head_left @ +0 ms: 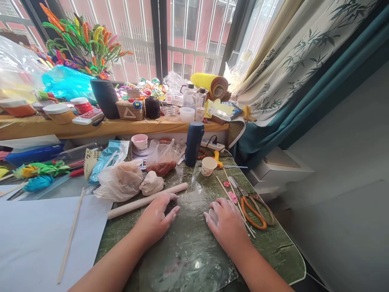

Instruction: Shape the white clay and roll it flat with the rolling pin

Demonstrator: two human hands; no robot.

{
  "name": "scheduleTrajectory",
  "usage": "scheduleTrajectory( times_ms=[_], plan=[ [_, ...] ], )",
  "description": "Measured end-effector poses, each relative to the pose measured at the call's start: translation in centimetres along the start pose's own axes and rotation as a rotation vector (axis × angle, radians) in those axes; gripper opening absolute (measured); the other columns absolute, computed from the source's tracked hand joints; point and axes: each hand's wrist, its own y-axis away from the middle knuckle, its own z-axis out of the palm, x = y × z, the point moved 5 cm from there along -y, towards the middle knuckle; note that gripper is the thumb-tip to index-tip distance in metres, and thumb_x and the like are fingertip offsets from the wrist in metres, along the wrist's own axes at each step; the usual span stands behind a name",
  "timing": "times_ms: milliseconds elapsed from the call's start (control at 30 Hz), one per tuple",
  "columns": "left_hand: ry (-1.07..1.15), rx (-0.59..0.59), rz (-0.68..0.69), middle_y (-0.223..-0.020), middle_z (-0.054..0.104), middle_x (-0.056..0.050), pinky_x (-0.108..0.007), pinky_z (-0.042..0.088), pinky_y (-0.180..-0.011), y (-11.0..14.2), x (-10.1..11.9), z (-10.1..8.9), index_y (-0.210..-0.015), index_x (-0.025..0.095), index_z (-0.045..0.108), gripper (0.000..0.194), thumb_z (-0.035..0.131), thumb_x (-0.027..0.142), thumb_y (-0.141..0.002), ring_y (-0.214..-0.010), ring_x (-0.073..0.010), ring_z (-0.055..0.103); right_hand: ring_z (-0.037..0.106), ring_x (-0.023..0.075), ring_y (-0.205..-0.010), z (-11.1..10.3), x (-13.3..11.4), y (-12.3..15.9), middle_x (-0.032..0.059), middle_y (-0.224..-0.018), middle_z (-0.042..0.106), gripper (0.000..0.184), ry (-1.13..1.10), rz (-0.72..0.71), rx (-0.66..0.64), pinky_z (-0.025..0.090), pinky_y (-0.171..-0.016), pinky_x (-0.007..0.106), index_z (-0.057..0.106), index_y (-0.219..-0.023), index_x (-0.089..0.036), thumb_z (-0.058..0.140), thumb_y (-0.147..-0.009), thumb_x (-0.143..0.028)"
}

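Observation:
My left hand (157,214) rests over the table with its thumb apart from the loosely bent fingers; nothing shows in it. It lies right beside a pale wooden rolling pin (133,207). My right hand (228,222) curls over a small whitish lump of clay (214,216), mostly hidden by the fingers. Between and below both hands a clear plastic sheet (185,251) lies flat. White residue marks the fingers. Beyond the rolling pin sits a larger lump of off-white clay (152,183), next to a crumpled plastic bag (121,180).
Orange-handled scissors (253,213) and thin sticks (237,194) lie to the right. A paper cup (208,166), dark blue bottle (194,144) and bag of reddish-brown material (164,160) stand behind. White paper (39,239) covers the left. A cluttered windowsill (121,126) runs along the back.

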Motion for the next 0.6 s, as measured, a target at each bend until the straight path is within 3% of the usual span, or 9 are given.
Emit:
scheduleTrajectory(
  times_ms=[100,233,333,467,533,600],
  plan=[
    [0.001,-0.007,-0.007,-0.122,0.070,-0.009,-0.048,0.049,-0.104,0.0,0.0,0.0,-0.116,0.023,0.065,0.027,0.057,0.037,-0.095,-0.116,-0.0305,0.064,0.058,0.0343,-0.114,-0.4,1.3,0.0,0.0136,-0.120,0.065,0.032,-0.017,0.034,-0.017,0.042,-0.100,0.052,0.063,-0.118,-0.020,0.059,-0.095,-0.042],
    [0.000,-0.018,-0.017,-0.121,0.071,-0.010,-0.048,0.049,-0.103,-0.1,0.1,0.0,-0.115,0.022,0.065,0.027,0.056,0.037,-0.095,-0.115,-0.0308,0.064,0.045,0.0367,-0.137,-0.8,2.3,0.9,0.0151,-0.145,0.054,0.057,-0.043,0.023,-0.084,0.032,-0.114,0.055,0.050,-0.143,-0.019,0.061,-0.092,-0.043],
    [-0.005,-0.022,-0.012,-0.122,0.070,-0.010,-0.048,0.049,-0.103,-0.1,0.2,0.0,-0.115,0.022,0.065,0.026,0.055,0.037,-0.095,-0.115,-0.0307,0.064,0.047,0.0354,-0.136,-1.0,2.6,1.4,0.0134,-0.143,0.056,0.058,-0.067,0.055,-0.161,0.031,-0.115,0.053,0.052,-0.141,-0.022,0.065,-0.088,-0.040],
    [-0.009,-0.026,-0.027,-0.121,0.071,-0.009,-0.047,0.050,-0.102,-0.1,0.2,0.0,-0.115,0.023,0.065,0.026,0.055,0.036,-0.096,-0.115,-0.0303,0.064,0.034,0.0379,-0.146,-2.3,3.1,0.9,0.0147,-0.146,0.051,0.067,-0.108,0.212,-0.227,0.032,-0.115,0.049,0.058,-0.133,-0.021,0.078,-0.073,-0.041],
    [-0.005,-0.026,-0.022,-0.122,0.071,-0.009,-0.047,0.049,-0.103,-0.1,0.2,0.0,-0.115,0.023,0.065,0.025,0.055,0.036,-0.096,-0.116,-0.0303,0.064,0.043,0.0381,-0.139,-2.9,3.5,0.6,0.0133,-0.137,0.057,0.058,-0.202,0.292,-0.316,0.041,-0.107,0.045,0.063,-0.120,-0.023,0.081,-0.068,-0.039],
    [0.001,-0.028,-0.014,-0.122,0.070,-0.009,-0.047,0.049,-0.104,-0.1,0.3,0.0,-0.115,0.023,0.065,0.026,0.054,0.036,-0.096,-0.116,-0.0302,0.064,0.059,0.0331,-0.119,-3.2,4.1,0.5,0.0095,-0.122,0.065,0.047,-0.356,0.364,-0.417,0.048,-0.094,0.039,0.063,-0.111,-0.024,0.078,-0.068,-0.034]
  ],
)
